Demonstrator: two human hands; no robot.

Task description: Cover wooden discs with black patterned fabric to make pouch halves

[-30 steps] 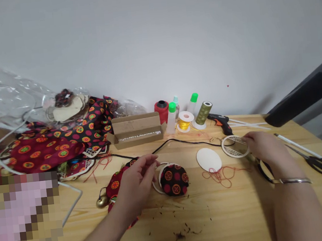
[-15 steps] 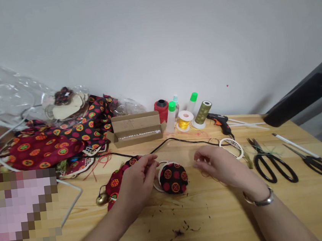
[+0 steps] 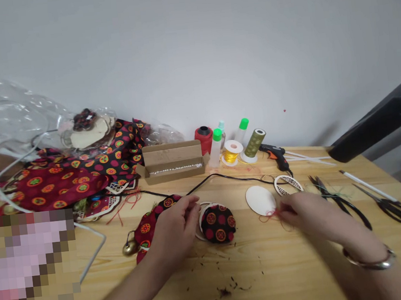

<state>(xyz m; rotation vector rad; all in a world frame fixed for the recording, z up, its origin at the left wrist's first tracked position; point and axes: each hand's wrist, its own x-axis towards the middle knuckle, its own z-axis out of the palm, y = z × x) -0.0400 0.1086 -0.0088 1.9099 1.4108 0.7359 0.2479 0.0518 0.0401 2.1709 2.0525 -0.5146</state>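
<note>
My left hand (image 3: 178,226) rests over the dark red patterned fabric piece (image 3: 146,228), its fingers drawn together; anything between them is hidden. Just right of its fingertips lies a round pad (image 3: 218,223) covered in black floral fabric, with a pale ring partly under it. A brass bell (image 3: 129,247) hangs at the fabric's left side. My right hand (image 3: 313,214) is closed beside a plain white disc (image 3: 260,200). Thin red thread (image 3: 269,216) lies by its fingertips, and whether they pinch it I cannot make out.
At the right lie black-handled scissors (image 3: 352,210), a second pair (image 3: 389,206) and a lattice disc (image 3: 287,185). Behind stand a cardboard box (image 3: 174,172), thread spools, green-capped bottles and a glue gun (image 3: 276,156). Patterned fabric (image 3: 57,186) is heaped left. Dark scraps (image 3: 223,292) lie in front.
My right hand has moved right and a little toward me, uncovering the white disc and red thread. My left hand stays nearly in place. The view has shifted slightly.
</note>
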